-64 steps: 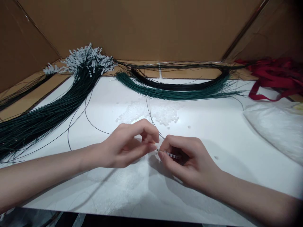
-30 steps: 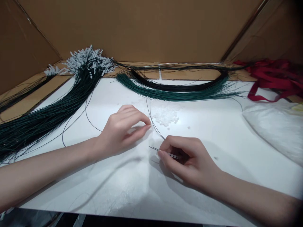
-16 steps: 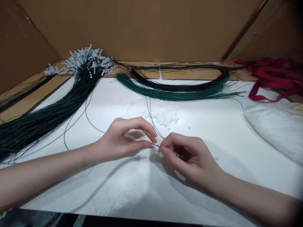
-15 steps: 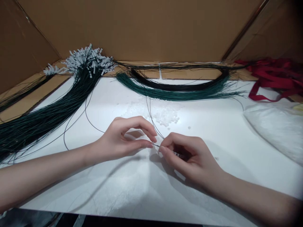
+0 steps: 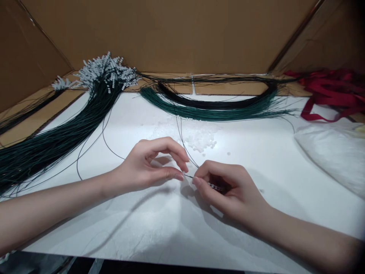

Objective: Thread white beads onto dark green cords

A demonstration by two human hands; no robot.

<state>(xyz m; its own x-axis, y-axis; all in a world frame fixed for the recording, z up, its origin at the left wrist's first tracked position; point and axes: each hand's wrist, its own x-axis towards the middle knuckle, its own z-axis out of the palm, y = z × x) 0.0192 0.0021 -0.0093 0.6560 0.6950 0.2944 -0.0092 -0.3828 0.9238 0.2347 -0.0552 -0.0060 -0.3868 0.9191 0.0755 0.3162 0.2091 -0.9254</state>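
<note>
Between the thumb and fingertips of my left hand (image 5: 155, 163) is a tiny white bead (image 5: 184, 173). My right hand (image 5: 228, 186) pinches a thin dark wire (image 5: 188, 176), whose short end points left and meets the bead. Whether the wire passes through the bead is too small to tell. Some white beads (image 5: 215, 186) show under the curled fingers of my right hand, partly hidden by them. Long thin strands (image 5: 182, 140) curve up and away from the right fingertips. Beyond my hands a loose heap of white beads (image 5: 196, 137) lies on the white board (image 5: 137, 236).
A thick bundle of dark green wires (image 5: 71, 133) with white-beaded tips (image 5: 105, 74) fills the left side. Green and black wires (image 5: 211, 114) lie curved at the back. Red ribbon (image 5: 327, 95) and a clear plastic bag (image 5: 336, 152) are on the right. Cardboard walls (image 5: 171, 34) enclose the back.
My left fingertips have shifted very slightly, and the white bead between them shows a little more clearly. My right hand keeps its pinch on the wire, almost unmoved.
</note>
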